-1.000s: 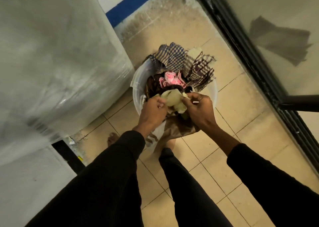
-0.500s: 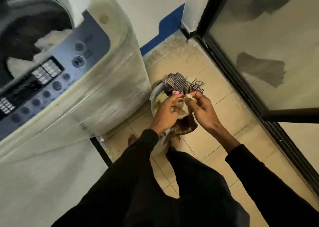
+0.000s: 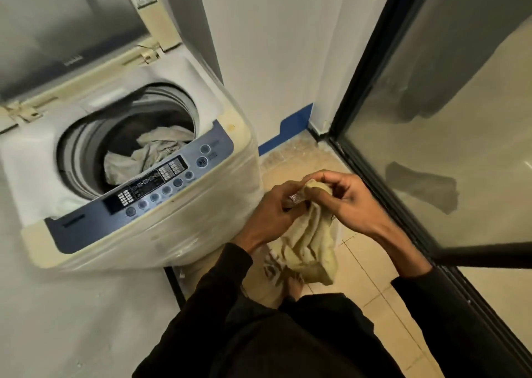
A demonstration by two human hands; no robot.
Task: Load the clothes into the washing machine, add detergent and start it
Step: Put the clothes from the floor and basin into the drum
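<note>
A pale yellow garment (image 3: 312, 244) hangs between my hands, to the right of the washing machine. My left hand (image 3: 275, 215) grips its upper edge near a small label, and my right hand (image 3: 342, 195) pinches the top of the cloth beside it. The top-loading washing machine (image 3: 178, 228) stands at the left with its lid (image 3: 72, 26) raised. A whitish cloth (image 3: 149, 154) lies inside the drum (image 3: 83, 147). The blue-grey control panel (image 3: 149, 190) runs along the machine's front edge. The laundry basket is hidden behind my hands and the garment.
A glass sliding door with a black frame (image 3: 371, 95) borders the right side, and its rail runs along the tiled floor (image 3: 371, 268). A white wall with a blue skirting strip (image 3: 288, 130) stands behind the machine. My bare feet show below the garment.
My hands have lifted the yellow garment up out of the basket to the height of the machine's panel. My view has risen, so the open drum and lid now show.
</note>
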